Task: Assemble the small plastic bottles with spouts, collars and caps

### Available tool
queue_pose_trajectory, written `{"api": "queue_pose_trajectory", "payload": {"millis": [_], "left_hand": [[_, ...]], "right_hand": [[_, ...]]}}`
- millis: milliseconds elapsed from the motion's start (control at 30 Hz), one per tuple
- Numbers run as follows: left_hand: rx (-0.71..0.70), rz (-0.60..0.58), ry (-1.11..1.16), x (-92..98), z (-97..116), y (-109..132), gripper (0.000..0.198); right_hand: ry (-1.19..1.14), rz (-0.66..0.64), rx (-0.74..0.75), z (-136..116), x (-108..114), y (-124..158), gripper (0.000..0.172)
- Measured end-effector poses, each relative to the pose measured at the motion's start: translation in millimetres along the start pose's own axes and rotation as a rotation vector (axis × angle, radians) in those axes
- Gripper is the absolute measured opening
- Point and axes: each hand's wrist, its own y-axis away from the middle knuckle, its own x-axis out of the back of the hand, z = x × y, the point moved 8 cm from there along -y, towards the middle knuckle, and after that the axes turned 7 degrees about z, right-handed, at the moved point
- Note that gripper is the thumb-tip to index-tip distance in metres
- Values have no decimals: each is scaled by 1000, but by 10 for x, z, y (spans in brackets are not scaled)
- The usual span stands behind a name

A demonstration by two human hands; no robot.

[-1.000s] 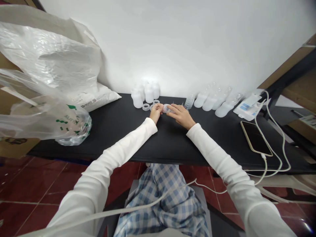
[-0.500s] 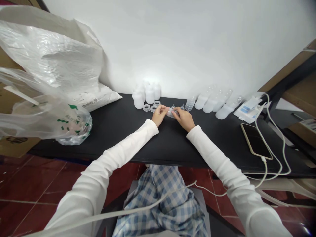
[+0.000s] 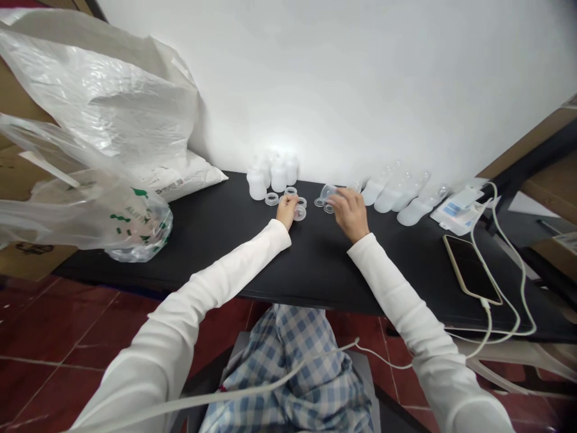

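Risk noted: the small clear dome-shaped plastic piece (image 3: 327, 192) is gripped only at one side by the fingertips of the right hand (image 3: 349, 210), just above the black table (image 3: 216, 237) near the middle of its back edge. It looks light and slick, so a loose pinch could let it drop among the loose clear plastic rings (image 3: 271, 199) lying there. A sleeve sweep could also knock over the white squat plastic bottles (image 3: 273, 174) standing at the back edge. The hands are apart. The left hand (image 3: 287, 210) rests on the table with its fingertips at a small clear plastic ring (image 3: 299, 213); I cannot tell whether it is pinched or merely touched. The dome piece looks transparent and thin-walled, tilted with its wide mouth toward the left. Finer detail is too small to read.
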Motion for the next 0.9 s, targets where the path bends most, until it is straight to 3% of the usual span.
{"api": "queue_pose_trajectory", "payload": {"millis": [133,333,500,900], "left_hand": [[62,-16,4,-14,-33,29,27],[10,-31,29,-29,5,23,27],[-22,-53,57,-44,24,14,25],[-11,-50,52,-54,16,23,22]], "right_hand": [[25,218,-235,419,242,-6,28],[-21,245,-410,808,242,36,39],[59,262,-390,820,216,-1,41],[272,62,-414,814,43,-96,53]]}}
